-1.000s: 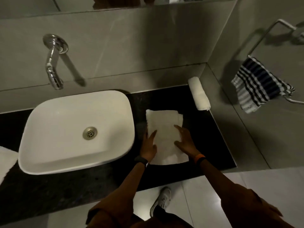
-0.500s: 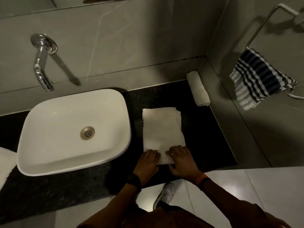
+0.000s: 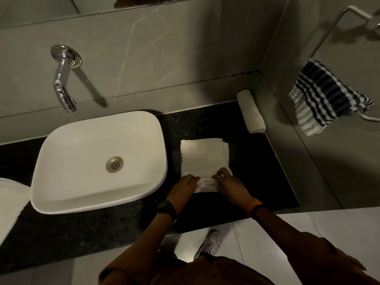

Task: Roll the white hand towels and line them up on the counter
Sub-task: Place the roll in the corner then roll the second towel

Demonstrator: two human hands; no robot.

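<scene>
White terry on black stone: in the head view, the only one, a folded hand towel (image 3: 202, 159) lies flat on the dark worktop (image 3: 265, 175), just right of the basin (image 3: 98, 161). Its near edge is curled into a first small roll. The left hand (image 3: 184, 187) and right hand (image 3: 228, 185) sit at either end of that roll, fingers (image 3: 221, 176) curled down and closed on it; how firmly they pinch I cannot tell.

One finished roll (image 3: 250, 112) lies at the back right corner, against the wall, well apart from the towel in hand.

The risks, as I judge them:
- The folded layers are not flush along the right side, so an uneven push could make the roll cone out or telescope.
- A loose core at this start would give a slack roll that springs open once let go.
- If one hand advances faster, the roll skews toward the basin and will not line up with the finished one.

More white cloth (image 3: 10, 200) shows at the left edge, probably waiting its turn.
</scene>
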